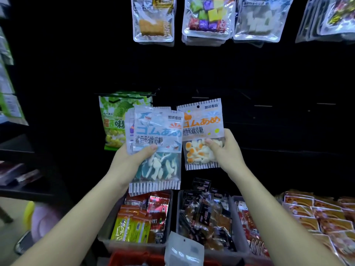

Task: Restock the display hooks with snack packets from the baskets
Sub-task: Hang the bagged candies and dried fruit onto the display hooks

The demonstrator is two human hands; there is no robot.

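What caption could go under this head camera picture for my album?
Left hand grips a shark gummy packet, right hand holds an egg gummy packet before dark display hooks.

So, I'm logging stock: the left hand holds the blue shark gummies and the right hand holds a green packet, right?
Not quite. The head view shows the right hand gripping the orange fried-egg gummy packet; the green packet hangs behind. The left hand does hold the blue shark gummies.
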